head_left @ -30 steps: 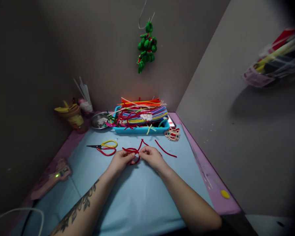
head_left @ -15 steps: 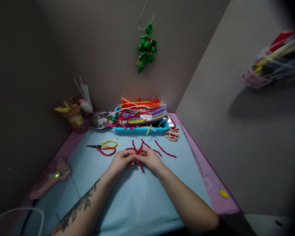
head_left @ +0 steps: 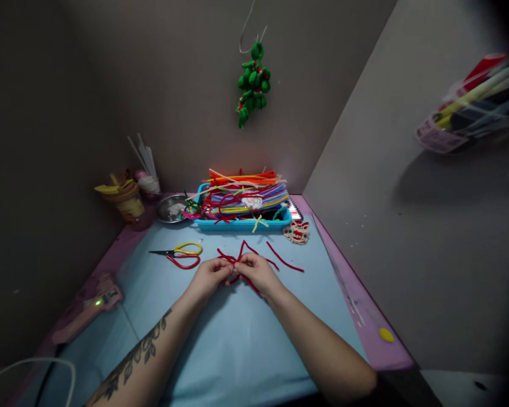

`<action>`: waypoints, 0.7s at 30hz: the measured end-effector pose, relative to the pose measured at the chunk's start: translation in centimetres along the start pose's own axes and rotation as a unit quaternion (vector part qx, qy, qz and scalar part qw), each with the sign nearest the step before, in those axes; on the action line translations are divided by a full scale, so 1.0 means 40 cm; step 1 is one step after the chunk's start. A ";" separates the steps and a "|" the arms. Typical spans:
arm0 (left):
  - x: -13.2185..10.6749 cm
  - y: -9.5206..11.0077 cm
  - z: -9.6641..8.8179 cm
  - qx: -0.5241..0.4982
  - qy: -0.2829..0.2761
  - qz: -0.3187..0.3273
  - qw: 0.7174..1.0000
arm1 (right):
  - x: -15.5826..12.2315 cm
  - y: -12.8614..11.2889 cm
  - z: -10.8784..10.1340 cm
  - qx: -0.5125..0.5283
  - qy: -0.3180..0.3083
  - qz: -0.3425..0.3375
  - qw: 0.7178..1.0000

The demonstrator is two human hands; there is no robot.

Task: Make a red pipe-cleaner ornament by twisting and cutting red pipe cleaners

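Observation:
My left hand (head_left: 210,277) and my right hand (head_left: 258,272) meet over the light blue mat (head_left: 237,339), fingers pinched on a red pipe cleaner (head_left: 237,261) that is twisted into loops between them. Its ends stick up past my fingertips and one tail runs under my right hand. A separate red pipe cleaner piece (head_left: 285,258) lies on the mat just right of my right hand. Scissors (head_left: 178,254) with yellow and red handles lie to the left of my left hand.
A blue tray (head_left: 241,224) piled with coloured pipe cleaners stands at the back. A metal dish (head_left: 172,208) and a cup (head_left: 127,200) are at the back left, a small red-and-white figure (head_left: 297,232) at the back right. A green ornament (head_left: 253,85) hangs on the wall. A glue gun (head_left: 94,305) lies left.
My hands stayed in place while turning the red pipe cleaner; its loops and ends have shifted, and the loose tail now runs down under my right hand.

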State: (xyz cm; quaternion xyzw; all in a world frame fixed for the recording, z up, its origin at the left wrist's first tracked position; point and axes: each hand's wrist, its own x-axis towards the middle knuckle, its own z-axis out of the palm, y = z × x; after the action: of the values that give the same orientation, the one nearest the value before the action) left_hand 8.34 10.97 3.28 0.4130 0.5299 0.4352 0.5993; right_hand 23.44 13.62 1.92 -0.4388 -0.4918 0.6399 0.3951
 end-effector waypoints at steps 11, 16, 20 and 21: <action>0.025 -0.004 -0.040 -0.013 0.111 0.027 0.993 | 0.014 0.002 -0.020 0.019 0.096 -0.026 0.995; 0.013 0.005 -0.028 0.106 0.050 0.098 0.988 | 0.007 -0.001 -0.012 0.004 0.065 -0.015 0.998; 0.002 0.000 -0.005 0.137 0.000 0.079 0.987 | -0.001 -0.004 0.001 -0.008 0.033 -0.022 0.999; 0.002 -0.003 -0.004 0.128 -0.003 0.074 0.989 | -0.003 -0.005 0.004 -0.005 0.024 -0.018 1.000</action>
State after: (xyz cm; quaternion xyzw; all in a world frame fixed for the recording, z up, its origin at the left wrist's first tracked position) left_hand 8.21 11.02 3.13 0.5254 0.5476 0.4055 0.5095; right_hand 23.35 13.52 2.16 -0.4471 -0.4933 0.6192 0.4162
